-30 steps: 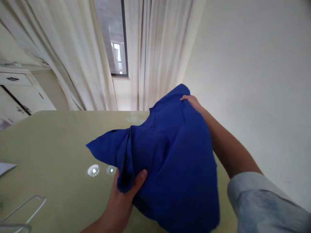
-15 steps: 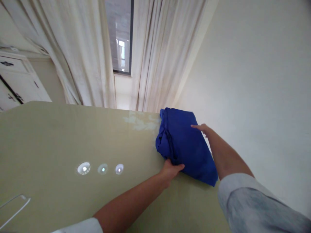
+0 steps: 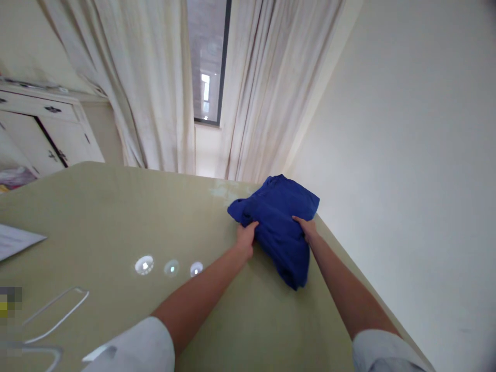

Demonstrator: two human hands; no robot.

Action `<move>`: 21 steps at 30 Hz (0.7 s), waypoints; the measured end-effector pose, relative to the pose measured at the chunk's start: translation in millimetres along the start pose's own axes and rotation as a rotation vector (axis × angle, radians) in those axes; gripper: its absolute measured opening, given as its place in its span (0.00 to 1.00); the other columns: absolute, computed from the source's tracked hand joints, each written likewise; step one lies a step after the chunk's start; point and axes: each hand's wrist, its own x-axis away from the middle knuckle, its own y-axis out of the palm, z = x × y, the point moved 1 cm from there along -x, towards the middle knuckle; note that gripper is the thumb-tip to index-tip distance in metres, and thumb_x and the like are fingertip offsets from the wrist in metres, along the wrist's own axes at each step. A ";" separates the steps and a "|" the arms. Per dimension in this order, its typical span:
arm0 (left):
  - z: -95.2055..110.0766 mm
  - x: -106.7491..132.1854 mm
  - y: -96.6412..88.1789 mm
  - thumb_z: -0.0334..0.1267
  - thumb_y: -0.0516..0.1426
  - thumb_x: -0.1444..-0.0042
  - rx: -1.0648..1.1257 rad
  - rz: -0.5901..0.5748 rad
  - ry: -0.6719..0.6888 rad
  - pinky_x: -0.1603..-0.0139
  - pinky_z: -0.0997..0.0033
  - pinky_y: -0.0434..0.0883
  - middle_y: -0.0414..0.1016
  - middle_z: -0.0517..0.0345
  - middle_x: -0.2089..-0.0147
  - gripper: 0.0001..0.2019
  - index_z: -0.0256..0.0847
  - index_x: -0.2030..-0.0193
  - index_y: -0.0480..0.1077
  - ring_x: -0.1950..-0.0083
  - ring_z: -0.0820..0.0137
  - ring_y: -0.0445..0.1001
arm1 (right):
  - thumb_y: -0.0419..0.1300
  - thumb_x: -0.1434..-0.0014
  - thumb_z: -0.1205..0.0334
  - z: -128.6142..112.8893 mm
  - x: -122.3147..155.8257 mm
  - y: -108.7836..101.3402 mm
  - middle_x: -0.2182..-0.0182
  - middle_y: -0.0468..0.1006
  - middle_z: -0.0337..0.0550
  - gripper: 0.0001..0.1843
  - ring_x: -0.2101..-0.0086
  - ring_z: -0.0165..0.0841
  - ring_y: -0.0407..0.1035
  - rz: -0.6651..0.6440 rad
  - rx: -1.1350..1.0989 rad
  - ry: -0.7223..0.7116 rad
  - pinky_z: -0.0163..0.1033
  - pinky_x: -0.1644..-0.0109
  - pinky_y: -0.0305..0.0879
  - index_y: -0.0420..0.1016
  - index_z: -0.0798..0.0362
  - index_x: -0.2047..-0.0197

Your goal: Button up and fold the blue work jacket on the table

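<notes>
- Head view, writing: the paper (image 3: 19, 242) at the left edge of the table (image 3: 127, 217) bears faint marks, too small to read from here.
- Head view, cloth: the blue cloth (image 3: 277, 217) is at the far right part of the table, near the wall (image 3: 411, 170). It is bunched and folded, with one end pointing back toward the person. Whether its underside rests fully on the table cannot be told.
- Cloth relative to hands: it lies between the two hands and extends beyond both, on the side away from the person.
- Left hand (image 3: 246, 238): grips the near left edge of the cloth. The thumb lies on top; the other fingers are mostly hidden, so the exact width of the grip cannot be read.
- Right hand (image 3: 307, 228): grips the right edge of the cloth. One digit is laid over the upper face, pointing inward; the remaining fingers are hidden behind the cloth.
- Arms: both reach forward, spread apart at the pale sleeves and converging at the cloth.
- Table, left side: a thin wire frame (image 3: 79, 307) lies near the paper, well apart from the cloth.
- Background: a white cabinet (image 3: 42, 129) stands at left; pale curtains (image 3: 151, 88) flank a narrow window (image 3: 209, 62).
</notes>
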 end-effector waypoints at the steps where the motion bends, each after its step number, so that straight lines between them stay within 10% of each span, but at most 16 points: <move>1: 15.5 -11.0 -16.8 0.34 0.62 0.39 -0.017 0.048 0.027 0.55 0.64 0.81 0.83 0.44 0.46 0.15 0.43 0.44 0.73 0.47 0.59 0.83 | 0.72 0.46 0.48 -4.3 12.9 18.4 0.57 0.85 0.64 0.35 0.49 0.53 0.80 0.011 -0.001 0.048 0.50 0.50 0.80 0.77 0.64 0.43; 6: 132.4 -49.9 -129.7 0.36 0.64 0.44 -0.186 0.312 0.220 0.57 0.61 0.81 0.83 0.43 0.58 0.14 0.34 0.52 0.75 0.55 0.56 0.84 | 0.62 0.35 0.49 -38.1 109.8 142.3 0.42 0.78 0.70 0.33 0.38 0.51 0.72 -0.137 -0.080 0.115 0.52 0.40 0.75 0.69 0.65 0.35; 10: 232.5 -53.2 -235.3 0.43 0.66 0.44 -0.401 0.606 0.448 0.38 0.46 0.72 0.76 0.32 0.40 0.27 0.31 0.42 0.69 0.32 0.43 0.70 | 0.79 0.53 0.53 -64.1 198.8 223.3 0.57 0.86 0.52 0.36 0.53 0.46 0.82 -0.591 -0.149 0.004 0.46 0.52 0.80 0.76 0.56 0.44; 12: 253.5 -54.1 -273.4 0.51 0.63 0.40 -0.839 0.806 0.647 0.34 0.37 0.67 0.70 0.28 0.33 0.34 0.30 0.34 0.64 0.29 0.37 0.65 | 0.83 0.58 0.53 -75.4 217.6 236.3 0.64 0.86 0.46 0.36 0.59 0.44 0.82 -0.883 -0.111 -0.154 0.43 0.55 0.79 0.79 0.55 0.48; 14: 243.7 -61.5 -293.8 0.55 0.57 0.35 -1.213 0.786 0.710 0.32 0.30 0.63 0.66 0.29 0.29 0.36 0.35 0.27 0.61 0.29 0.35 0.65 | 0.79 0.51 0.49 -86.6 209.1 231.7 0.61 0.86 0.45 0.33 0.58 0.41 0.81 -0.959 -0.041 -0.369 0.42 0.51 0.76 0.79 0.54 0.46; 18: 167.0 -87.9 -303.3 0.62 0.49 0.33 -1.513 0.404 0.527 0.30 0.20 0.54 0.57 0.43 0.21 0.35 0.52 0.23 0.60 0.23 0.34 0.56 | 0.68 0.38 0.49 -95.4 146.2 207.1 0.44 0.80 0.56 0.30 0.44 0.44 0.75 -0.518 0.106 -0.573 0.48 0.36 0.69 0.74 0.55 0.37; 21: 123.5 -104.3 -309.5 0.60 0.42 0.30 -1.531 0.445 0.588 0.27 0.20 0.46 0.51 0.49 0.18 0.34 0.53 0.21 0.55 0.19 0.38 0.48 | 0.66 0.37 0.42 -81.8 117.6 207.0 0.36 0.71 0.70 0.43 0.34 0.54 0.65 -0.312 0.207 -0.539 0.58 0.30 0.61 0.66 0.64 0.30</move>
